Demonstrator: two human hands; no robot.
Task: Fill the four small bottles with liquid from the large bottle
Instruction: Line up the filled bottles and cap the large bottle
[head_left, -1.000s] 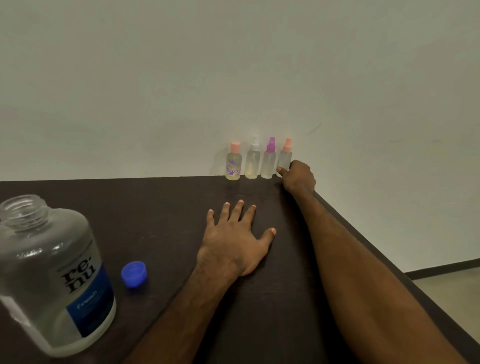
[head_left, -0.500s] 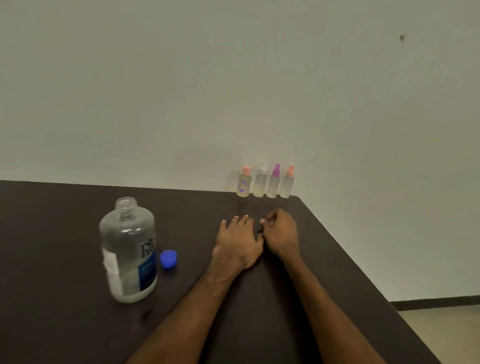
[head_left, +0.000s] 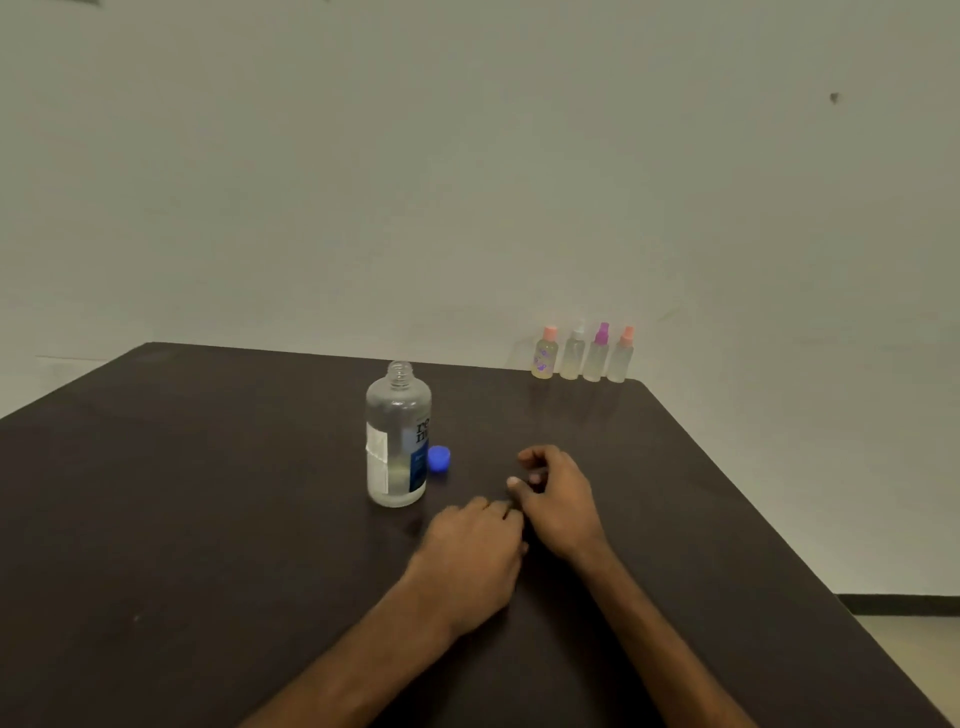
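Head view: large bottle is seen upright and uncapped on the dark table, clear with a blue label. A blue cap is set just beside it. Four small bottles are lined up, capped, at the far corner, well apart from both hands. Left hand, blurred, and right hand are rested near the large bottle, fingers seemingly loosely curled, nothing held.

We can read only dark letters "re" above "nu", partly turned away, at three o'clock on the large clear plastic bottle; its blue label is illegible.
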